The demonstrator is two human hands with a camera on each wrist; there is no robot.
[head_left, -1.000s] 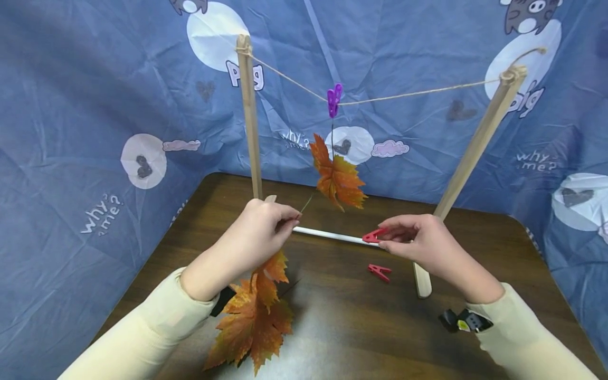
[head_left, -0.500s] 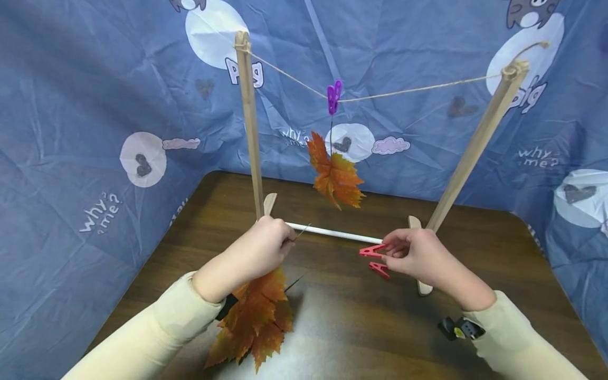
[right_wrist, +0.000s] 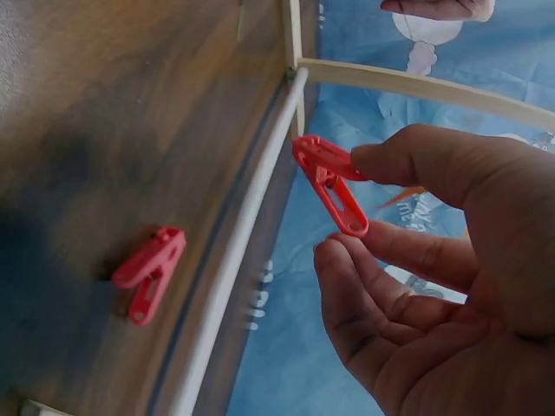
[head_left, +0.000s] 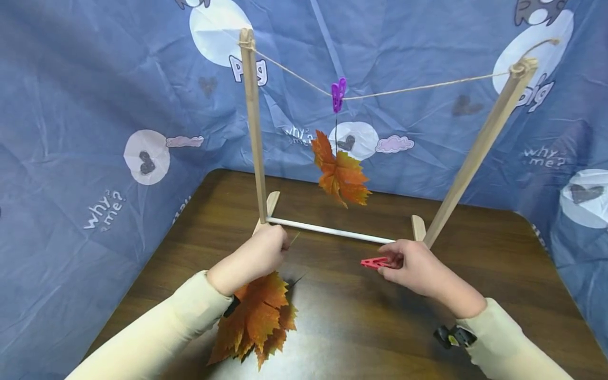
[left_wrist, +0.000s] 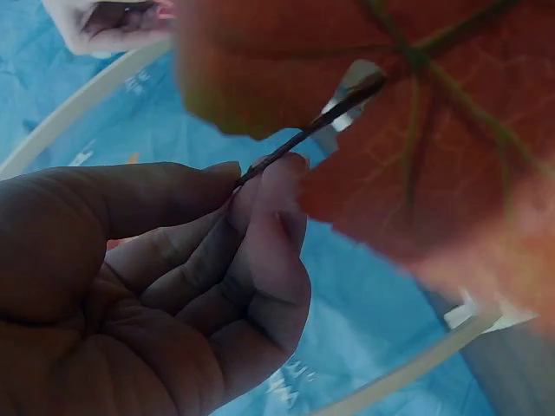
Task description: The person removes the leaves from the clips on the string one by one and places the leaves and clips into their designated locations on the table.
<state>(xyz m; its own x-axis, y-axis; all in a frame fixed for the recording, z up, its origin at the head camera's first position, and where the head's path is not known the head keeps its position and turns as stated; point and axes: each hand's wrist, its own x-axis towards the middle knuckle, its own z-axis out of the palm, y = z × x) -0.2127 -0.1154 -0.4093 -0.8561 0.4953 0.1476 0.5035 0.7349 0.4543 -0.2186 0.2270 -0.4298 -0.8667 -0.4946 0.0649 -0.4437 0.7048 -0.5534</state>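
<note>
The left hand (head_left: 263, 252) pinches the thin stem of an orange fabric maple leaf (head_left: 256, 322) hanging below it. The right hand (head_left: 412, 264) pinches a red plastic clothespin (head_left: 374, 262), both just before the white base rod (head_left: 332, 230).

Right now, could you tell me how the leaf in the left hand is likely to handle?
The leaf hangs limp below the left hand, so probably floppy and light. Fingers pinch only its thin stem, which may twist or slip.
</note>
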